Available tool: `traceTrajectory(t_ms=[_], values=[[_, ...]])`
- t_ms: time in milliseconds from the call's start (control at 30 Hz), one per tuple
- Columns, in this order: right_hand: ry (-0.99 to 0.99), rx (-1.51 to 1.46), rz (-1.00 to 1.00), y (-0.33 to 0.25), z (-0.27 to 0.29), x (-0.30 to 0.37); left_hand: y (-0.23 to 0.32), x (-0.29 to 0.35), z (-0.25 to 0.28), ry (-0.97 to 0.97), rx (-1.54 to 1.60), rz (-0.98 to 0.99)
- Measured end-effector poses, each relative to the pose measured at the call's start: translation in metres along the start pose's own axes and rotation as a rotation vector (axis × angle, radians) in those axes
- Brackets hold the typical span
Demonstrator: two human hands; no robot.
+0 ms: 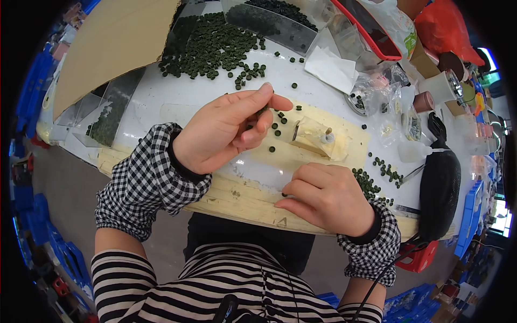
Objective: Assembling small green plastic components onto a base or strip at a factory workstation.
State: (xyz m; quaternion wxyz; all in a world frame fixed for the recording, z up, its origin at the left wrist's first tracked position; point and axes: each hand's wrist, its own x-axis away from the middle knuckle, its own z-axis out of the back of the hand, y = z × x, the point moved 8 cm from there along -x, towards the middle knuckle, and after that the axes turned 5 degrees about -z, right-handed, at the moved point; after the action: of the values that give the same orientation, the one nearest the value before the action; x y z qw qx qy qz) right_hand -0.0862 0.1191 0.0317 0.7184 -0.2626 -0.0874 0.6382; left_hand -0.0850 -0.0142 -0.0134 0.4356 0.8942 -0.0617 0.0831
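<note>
My left hand (229, 129) is raised over the table, its fingers curled round a few small dark green round pieces (263, 110) that show between thumb and fingers. Low at the table's front edge, my right hand (329, 195) is closed, with a small dark green piece (284, 194) just visible between thumb and index finger. Between and beyond the hands stands a block wrapped in cream tape (318, 141), with a short upright peg (327, 134) on top. Several loose green pieces (272, 149) lie left of the block.
A large heap of green pieces (215, 46) lies at the back, beside a leaning cardboard sheet (116, 48). Another pile (367, 184) is right of my right hand. A black padded object (439, 191), a white tissue (329, 67) and a red-edged phone (371, 29) are also around.
</note>
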Motion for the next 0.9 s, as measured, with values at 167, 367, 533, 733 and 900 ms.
traceTrajectory(t_ms=[167,367,533,733,900], values=[[0.367,-0.046,-0.094,0.007,0.043,0.004,-0.006,0.003,-0.010,0.038,0.003,0.047],[0.645,0.100,-0.370,0.033,0.071,0.017,-0.009,0.007,-0.018,-0.046,-0.067,0.097],[0.589,0.150,-0.334,0.033,0.063,0.007,-0.023,0.010,-0.022,-0.134,-0.024,0.100],[0.540,0.227,-0.282,0.033,0.061,0.006,-0.025,0.009,-0.025,-0.125,-0.038,0.138],[0.737,-0.067,-0.287,0.027,0.080,0.023,-0.026,0.011,-0.025,-0.112,-0.031,0.136]])
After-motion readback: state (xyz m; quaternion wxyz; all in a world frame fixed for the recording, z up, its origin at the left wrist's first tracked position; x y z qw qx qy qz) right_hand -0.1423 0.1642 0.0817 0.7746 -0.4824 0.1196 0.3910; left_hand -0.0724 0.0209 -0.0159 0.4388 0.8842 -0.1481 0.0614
